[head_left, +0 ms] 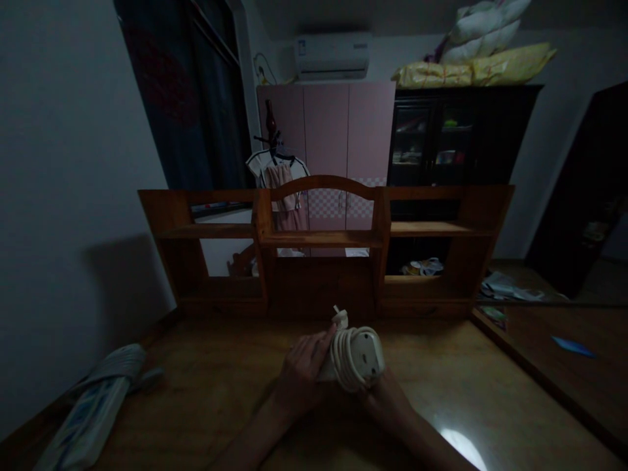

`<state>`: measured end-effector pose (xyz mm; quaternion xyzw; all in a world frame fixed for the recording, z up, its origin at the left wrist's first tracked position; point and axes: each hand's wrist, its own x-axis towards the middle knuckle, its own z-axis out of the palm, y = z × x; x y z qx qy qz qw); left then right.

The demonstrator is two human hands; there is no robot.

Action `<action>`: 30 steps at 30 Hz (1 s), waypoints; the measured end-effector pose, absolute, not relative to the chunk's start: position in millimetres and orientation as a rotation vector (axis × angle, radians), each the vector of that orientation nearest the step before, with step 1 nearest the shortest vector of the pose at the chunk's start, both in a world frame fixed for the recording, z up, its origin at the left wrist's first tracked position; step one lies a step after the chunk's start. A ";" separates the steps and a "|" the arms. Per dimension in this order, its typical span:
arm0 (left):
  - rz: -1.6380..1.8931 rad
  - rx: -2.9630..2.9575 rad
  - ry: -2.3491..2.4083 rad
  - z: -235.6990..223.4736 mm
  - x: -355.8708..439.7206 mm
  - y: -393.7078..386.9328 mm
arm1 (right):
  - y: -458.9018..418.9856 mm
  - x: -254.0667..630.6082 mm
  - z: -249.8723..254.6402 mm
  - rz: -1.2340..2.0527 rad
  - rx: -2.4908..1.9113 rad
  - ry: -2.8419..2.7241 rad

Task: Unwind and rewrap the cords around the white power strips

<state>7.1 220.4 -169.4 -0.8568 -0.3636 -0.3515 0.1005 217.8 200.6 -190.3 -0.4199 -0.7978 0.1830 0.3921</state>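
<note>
A white power strip (369,354) is held up over the wooden desk, its pale cord (347,360) coiled several times around its body. The plug (339,318) sticks up at the top of the coil, prongs pointing up and left. My left hand (305,363) is closed around the strip and cord from the left, with fingers near the plug. From below right, my right hand (385,396) grips the strip's lower edge by the coil; its fingers are partly hidden behind the strip.
A second power strip (88,418) with a wrapped grey-white cord lies on the desk (210,379) at left, by the wall. A wooden shelf unit (321,239) stands along the desk's back edge. At right, past a raised wooden edge, lies a blue flat item (573,346).
</note>
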 end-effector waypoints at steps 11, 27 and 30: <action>-0.832 -2.441 -0.971 -169.9 8.5 216.3 | 231.2 238.0 -172.4 1.102 -0.888 -1.553; -0.531 -2.391 -0.881 -178.0 33.4 194.1 | 207.8 245.5 -124.9 0.830 -0.949 -1.737; -0.583 -2.482 -1.028 -175.2 38.9 190.8 | 203.3 243.5 -124.1 0.646 -1.008 -1.717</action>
